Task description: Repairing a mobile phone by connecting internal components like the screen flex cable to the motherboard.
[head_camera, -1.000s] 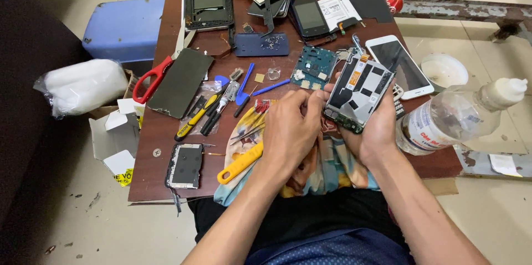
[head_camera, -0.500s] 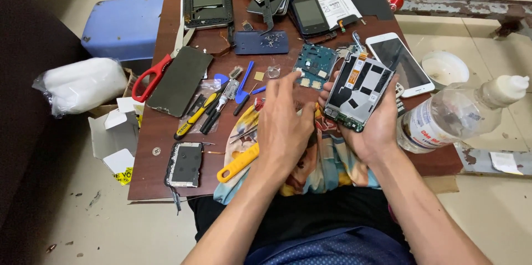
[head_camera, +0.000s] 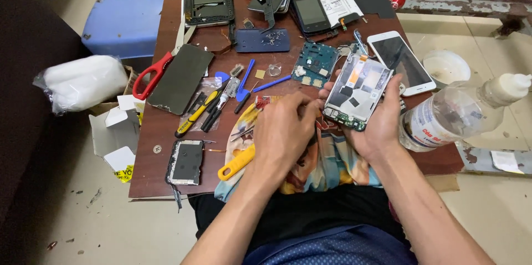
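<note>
The opened phone, its back off and its inner parts bare, sits tilted in the right hand above the near right part of the brown table. Its underside and lower edge are covered by the palm, and the small parts inside are too fine to make out. The right hand cups it from below, thumb along the right edge, fingers wrapped around the left edge, closed firmly on it.

The left hand lies palm down just left of the phone, over a patterned cloth at the table's near edge. Its fingers curl down and inward with the tips hidden, so whether they pinch anything I cannot tell; possibly a small part.

Both forearms come up from the bottom of the frame and meet near the table's near edge.

Nearby lie a yellow-handled tool, partly under the left wrist, a green circuit board, a white phone and a clear plastic bottle on its side.
</note>
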